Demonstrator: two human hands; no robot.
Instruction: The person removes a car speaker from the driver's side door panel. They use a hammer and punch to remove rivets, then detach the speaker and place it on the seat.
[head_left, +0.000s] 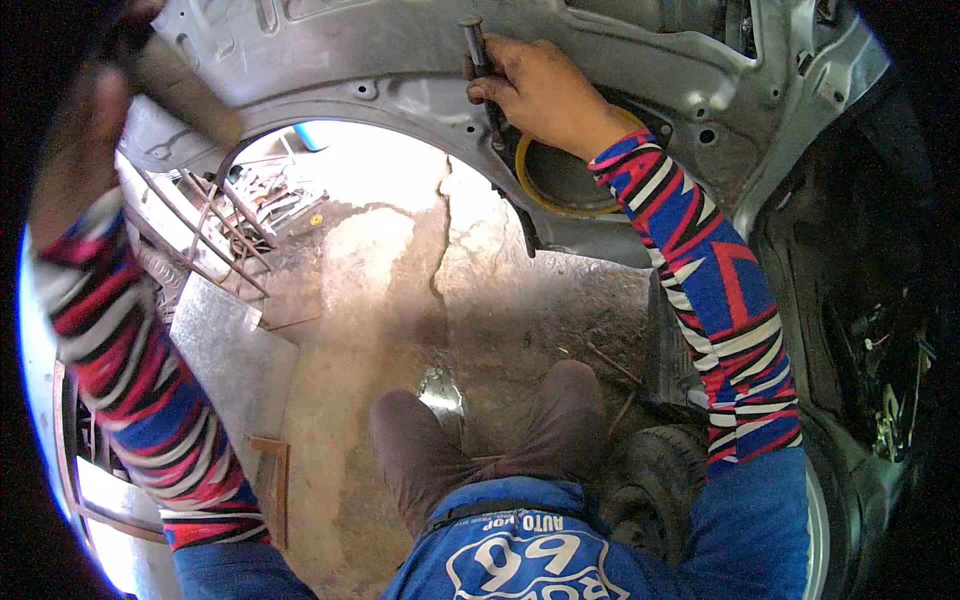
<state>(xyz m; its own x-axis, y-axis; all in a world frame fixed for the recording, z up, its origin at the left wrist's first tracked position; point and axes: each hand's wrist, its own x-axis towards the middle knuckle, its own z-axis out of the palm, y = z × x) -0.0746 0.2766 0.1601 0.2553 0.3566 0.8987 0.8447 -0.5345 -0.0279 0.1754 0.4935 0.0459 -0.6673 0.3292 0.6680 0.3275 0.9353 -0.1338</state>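
At grey panel (420, 60) | right hand (540, 95) grips one chisel (480, 70) | left hand (85, 150) blurred, grip unclear

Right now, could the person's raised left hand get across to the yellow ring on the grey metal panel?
Probably not easily. The left hand is far off at the panel's other end, and the right hand, gripping a dark rod-shaped tool, and its forearm cover the yellow ring.

The right hand (540, 90) is gripping a dark rod-shaped tool (482, 75), holding it upright against the grey sheet-metal panel (400, 60). Just below that hand, a yellow-rimmed round opening (560, 180) is showing in the panel. The left hand (85, 150), blurred, is gripping a hammer (175, 85) at the panel's left end. Below the panel, cracked concrete floor (400, 270) is lying.
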